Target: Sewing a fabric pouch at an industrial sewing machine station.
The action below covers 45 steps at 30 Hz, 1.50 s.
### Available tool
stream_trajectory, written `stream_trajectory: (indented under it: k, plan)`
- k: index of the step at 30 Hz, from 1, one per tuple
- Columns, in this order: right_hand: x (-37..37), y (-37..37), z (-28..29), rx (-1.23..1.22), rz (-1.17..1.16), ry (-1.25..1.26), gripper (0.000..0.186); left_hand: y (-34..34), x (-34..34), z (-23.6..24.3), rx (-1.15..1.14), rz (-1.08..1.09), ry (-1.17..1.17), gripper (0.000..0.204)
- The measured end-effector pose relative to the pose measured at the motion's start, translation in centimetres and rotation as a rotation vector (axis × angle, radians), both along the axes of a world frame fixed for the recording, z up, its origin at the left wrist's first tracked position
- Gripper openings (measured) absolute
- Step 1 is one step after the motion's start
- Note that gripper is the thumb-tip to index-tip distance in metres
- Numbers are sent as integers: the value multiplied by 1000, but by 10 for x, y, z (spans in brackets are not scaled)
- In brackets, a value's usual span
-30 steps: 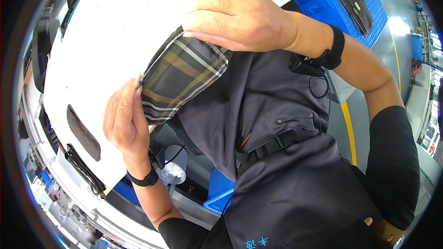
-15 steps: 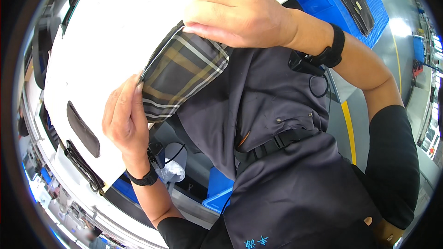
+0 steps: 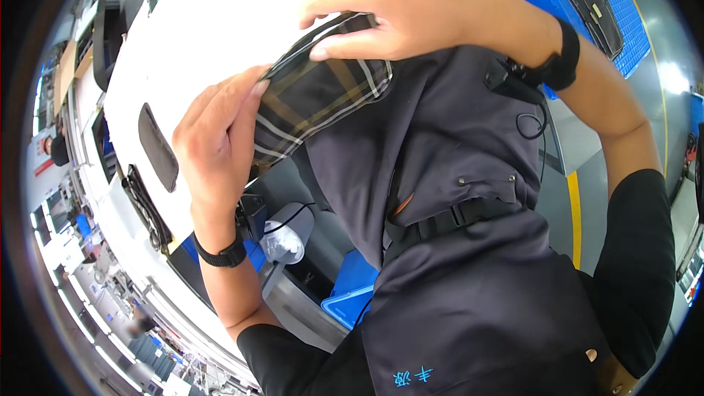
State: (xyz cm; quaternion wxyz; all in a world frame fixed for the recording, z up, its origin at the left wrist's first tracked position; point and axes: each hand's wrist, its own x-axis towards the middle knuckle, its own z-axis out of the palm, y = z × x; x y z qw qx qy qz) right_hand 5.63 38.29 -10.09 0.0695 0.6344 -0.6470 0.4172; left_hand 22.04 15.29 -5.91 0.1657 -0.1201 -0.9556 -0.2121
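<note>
A plaid fabric piece (image 3: 330,95), dark with tan and white stripes and a dark doubled edge, lies over the near edge of the white worktable toward my lap. My left hand (image 3: 216,132) pinches that edge at its left end between thumb and fingers. At the other end my right hand (image 3: 411,11) has its thumb on the plaid face and its fingers beyond the edge, with the cloth between them. A narrow gap shows between the edge's layers. The right end of the cloth is partly hidden by my right hand.
On the white worktable (image 3: 227,22), a curved dark brown piece (image 3: 158,148) lies left of my left hand. Dark folded items (image 3: 145,205) sit at the table's left edge. A black pouch (image 3: 592,11) rests on a blue crate (image 3: 634,44) at right. Below stand a white bucket (image 3: 297,224) and blue bin (image 3: 348,290).
My right hand has gone from a closed pinch on the edge to a wider grasp, thumb and fingers apart. The edge's layers look more parted. The whole view has shifted slightly.
</note>
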Motion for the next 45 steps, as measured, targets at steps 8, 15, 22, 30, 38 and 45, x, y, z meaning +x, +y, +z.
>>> stream_trajectory:
  k: [8, 15, 22, 30, 38, 45]
  plan:
    - [20, -9, 34, 347, 200, -652, 23, -12, -7, 39, 209, 27, -399, 20]
    - [37, -8, 31, 173, 13, -588, 25, -30, -37, 72, 218, -4, -610, 22]
    - [20, -21, 27, 106, -116, -802, 23, -53, -93, 76, 192, 17, -595, 24]
    - [-27, -70, 13, -417, -221, -789, 24, -81, -178, 64, 450, -15, -510, 27]
    - [-48, -82, -4, -466, -379, -252, 14, -102, -227, 72, 115, -259, -343, 28]
    - [-35, -74, 15, -266, -408, -763, 20, -103, -245, 63, 349, -405, -466, 21]
